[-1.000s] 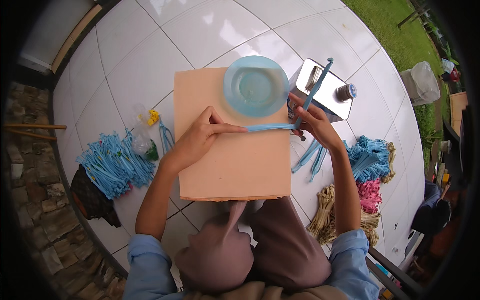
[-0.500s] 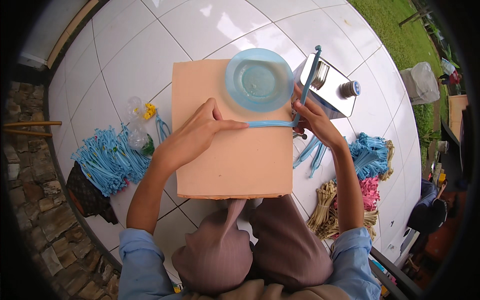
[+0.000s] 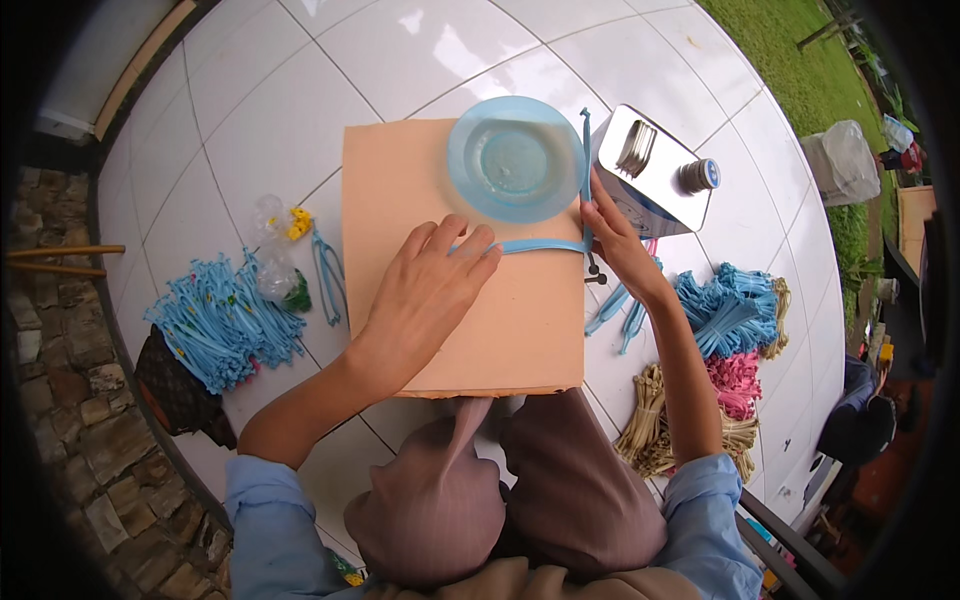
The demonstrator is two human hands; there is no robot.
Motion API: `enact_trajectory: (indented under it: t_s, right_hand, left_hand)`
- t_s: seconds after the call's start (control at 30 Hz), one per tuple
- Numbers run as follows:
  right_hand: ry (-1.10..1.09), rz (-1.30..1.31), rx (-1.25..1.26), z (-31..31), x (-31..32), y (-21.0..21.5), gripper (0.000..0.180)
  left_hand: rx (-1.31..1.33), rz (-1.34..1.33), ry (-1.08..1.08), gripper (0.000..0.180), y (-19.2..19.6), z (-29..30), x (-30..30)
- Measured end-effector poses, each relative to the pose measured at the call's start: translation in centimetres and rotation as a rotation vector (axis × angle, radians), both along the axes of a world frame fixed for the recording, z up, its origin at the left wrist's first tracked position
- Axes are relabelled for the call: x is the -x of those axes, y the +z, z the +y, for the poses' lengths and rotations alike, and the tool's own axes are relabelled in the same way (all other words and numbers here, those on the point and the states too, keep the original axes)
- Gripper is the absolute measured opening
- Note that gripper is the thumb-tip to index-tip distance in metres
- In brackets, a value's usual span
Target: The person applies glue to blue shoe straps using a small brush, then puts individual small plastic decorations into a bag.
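A light blue strap [image 3: 538, 245] lies across the tan board [image 3: 480, 340] on my lap. The fingers of my left hand [image 3: 425, 290] rest spread over the strap's left end, palm down, and partly hide it. At the board's right edge my right hand [image 3: 625, 245] pinches the strap between thumb and fingers. From there the strap bends upward, and its knotted end stands beside a translucent blue bowl [image 3: 470, 180]. The bowl sits on the far part of the board.
Right of the bowl stands a white metal tin [image 3: 645, 190] with a small spool [image 3: 700, 176] on top. Bundles of blue straps [image 3: 735, 305], pink straps [image 3: 735, 385] and beige straps [image 3: 645, 420] lie at right. A blue strap pile [image 3: 225, 320] and plastic bag [image 3: 272, 265] lie at left.
My left hand has gone from a pointing finger on the strap to spread fingers over its left end. My right hand has lowered slightly, and the strap's upright end has swung left.
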State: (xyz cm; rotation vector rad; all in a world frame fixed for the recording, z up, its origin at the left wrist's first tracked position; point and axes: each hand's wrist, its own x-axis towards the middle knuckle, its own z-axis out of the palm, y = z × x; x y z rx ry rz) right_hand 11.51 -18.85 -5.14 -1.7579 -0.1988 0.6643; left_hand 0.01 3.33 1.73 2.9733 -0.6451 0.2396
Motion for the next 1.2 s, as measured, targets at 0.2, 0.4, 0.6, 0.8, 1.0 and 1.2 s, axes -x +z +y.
enact_trajectory:
  t_s: [0.2, 0.4, 0.6, 0.8, 1.0, 1.2]
  right_hand:
    - [-0.149, -0.380, -0.009, 0.9, 1.1, -1.8, 0.058]
    - [-0.095, -0.860, 0.250, 1.0, 0.9, -1.1, 0.058]
    - [-0.033, -1.153, 0.259, 0.5, 0.5, -0.8, 0.058]
    - [0.231, -1.303, 0.605, 1.5, 0.4, 2.7, 0.056]
    - [0.404, -1.305, 0.674, 3.0, -0.1, 4.3, 0.051]
    - [0.446, -1.306, 0.741, 3.6, -0.4, 4.1, 0.050]
  left_hand:
    - [-0.218, 0.154, -0.002, 0.050, -1.7, -1.6, 0.2]
    - [0.003, 0.085, 0.002, 0.054, -1.8, -1.7, 0.2]
    - [0.102, 0.098, 0.007, 0.052, -1.6, -1.2, -0.4]
    - [0.177, 0.145, 0.025, 0.048, -1.3, -1.1, -0.6]
    - [0.201, 0.176, 0.008, 0.046, -1.3, -1.1, -0.7]
    - [0.228, 0.207, 0.014, 0.047, -0.9, -1.2, -0.7]
